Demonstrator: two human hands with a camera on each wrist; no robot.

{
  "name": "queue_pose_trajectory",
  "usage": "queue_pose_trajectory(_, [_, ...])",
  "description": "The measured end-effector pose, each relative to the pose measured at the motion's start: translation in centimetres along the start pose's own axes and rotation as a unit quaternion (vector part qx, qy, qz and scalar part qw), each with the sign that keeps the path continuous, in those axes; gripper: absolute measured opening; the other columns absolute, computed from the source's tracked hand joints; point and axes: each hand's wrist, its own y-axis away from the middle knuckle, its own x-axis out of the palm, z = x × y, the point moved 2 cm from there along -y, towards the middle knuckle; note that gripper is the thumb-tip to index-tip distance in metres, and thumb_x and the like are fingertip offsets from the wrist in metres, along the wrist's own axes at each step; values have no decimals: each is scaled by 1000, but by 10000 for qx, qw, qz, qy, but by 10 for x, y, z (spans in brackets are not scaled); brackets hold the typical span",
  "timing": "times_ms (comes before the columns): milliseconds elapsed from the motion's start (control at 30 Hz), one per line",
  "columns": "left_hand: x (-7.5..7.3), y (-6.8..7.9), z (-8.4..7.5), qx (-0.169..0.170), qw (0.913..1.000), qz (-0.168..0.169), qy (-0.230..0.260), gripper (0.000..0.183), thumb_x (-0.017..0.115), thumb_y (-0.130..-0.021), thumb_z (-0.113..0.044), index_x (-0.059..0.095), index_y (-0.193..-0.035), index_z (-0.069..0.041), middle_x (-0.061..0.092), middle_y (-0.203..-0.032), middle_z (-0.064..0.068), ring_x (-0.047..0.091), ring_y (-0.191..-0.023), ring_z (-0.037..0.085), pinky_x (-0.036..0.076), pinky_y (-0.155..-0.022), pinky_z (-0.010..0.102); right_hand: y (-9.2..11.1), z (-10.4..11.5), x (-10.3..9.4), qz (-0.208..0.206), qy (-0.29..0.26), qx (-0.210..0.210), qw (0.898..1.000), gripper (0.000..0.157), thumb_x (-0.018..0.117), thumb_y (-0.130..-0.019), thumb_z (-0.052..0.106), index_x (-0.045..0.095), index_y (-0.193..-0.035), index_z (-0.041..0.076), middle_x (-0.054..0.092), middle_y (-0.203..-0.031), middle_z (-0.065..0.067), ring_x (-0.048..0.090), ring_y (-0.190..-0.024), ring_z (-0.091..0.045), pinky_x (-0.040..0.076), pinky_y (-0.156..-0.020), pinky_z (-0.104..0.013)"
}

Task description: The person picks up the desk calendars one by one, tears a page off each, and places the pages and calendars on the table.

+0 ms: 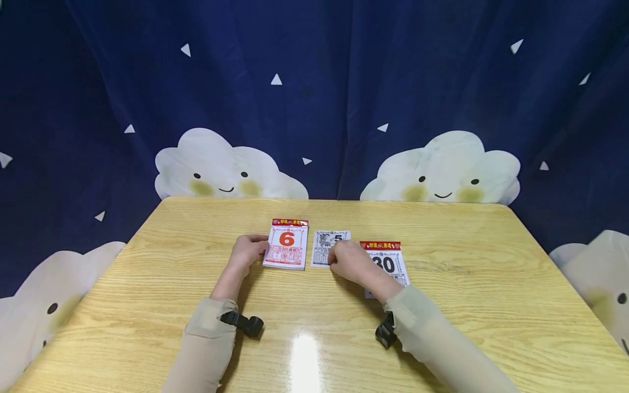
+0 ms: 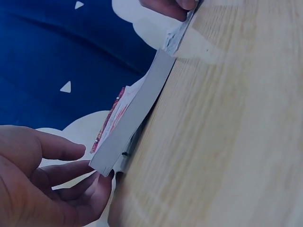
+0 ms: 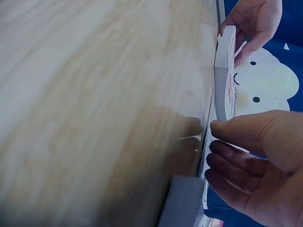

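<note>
A tear-off calendar pad (image 1: 286, 245) with a red 6 and a red header strip lies on the table. My left hand (image 1: 248, 251) touches its left edge; in the left wrist view, fingertips (image 2: 105, 182) meet the pad's corner while the thumb stays off its face. Just right of the pad is a loose page (image 1: 321, 251) with a black 5. My right hand (image 1: 351, 261) rests its fingertips on the page's right side, partly covering it. Another calendar pad (image 1: 388, 265), showing a black 30, lies partly hidden under my right wrist.
The wooden table (image 1: 304, 311) has a bright glare patch near its front. Behind it hangs a dark blue curtain (image 1: 314, 98) with white clouds and triangles. Black wrist cameras (image 1: 248, 326) sit on both sleeves.
</note>
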Motion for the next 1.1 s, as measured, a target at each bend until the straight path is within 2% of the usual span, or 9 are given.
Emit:
queue_pose_trajectory(300, [0,6,-4,8,9996,-36,-264,36,52,-83,-5,55,-116,10,57,-109,25,57,-73,13,51,-65,20,1,-2,2,76,-108,9,9999,12,66,-72,3,72,-79,9,65,-83,-4,61,-80,-20,50,-74,-32])
queue_pose_trajectory(533, [0,9,-7,-10,9984,3,-563,37,53,-84,-8,56,-117,8,58,-108,23,57,-75,14,52,-67,23,3,-7,-3,114,-268,86,9995,13,67,-74,6,72,-86,9,64,-87,-3,60,-83,-18,50,-74,-31])
queue_pose_trajectory(733, [1,14,-16,356,9945,-224,-961,35,55,-83,-10,59,-115,4,61,-104,19,54,-72,14,49,-61,21,10,-18,-17,-53,-366,168,9992,15,67,-76,8,71,-91,6,63,-88,-4,59,-80,-17,50,-71,-30])
queue_pose_trajectory(900, [10,20,-25,644,9899,-396,-1196,32,57,-81,-10,62,-111,2,64,-100,17,55,-79,17,43,-63,20,16,-28,-26,-100,-615,271,9977,18,64,-77,8,70,-94,4,63,-88,-5,58,-77,-16,50,-67,-29])
queue_pose_trajectory(1000, [20,23,-28,667,9910,-293,-1123,31,58,-82,-10,62,-111,2,62,-100,16,53,-85,20,42,-67,22,20,-34,-30,-244,-759,442,9958,18,62,-78,9,70,-94,5,64,-88,-5,57,-76,-16,49,-66,-30])
queue_pose_trajectory(1100, [32,27,-30,761,9919,-193,-997,31,58,-82,-10,62,-110,1,62,-96,14,53,-80,18,42,-64,21,24,-39,-34,-423,-797,589,9942,17,62,-79,11,70,-94,6,64,-87,-5,57,-77,-16,48,-68,-32])
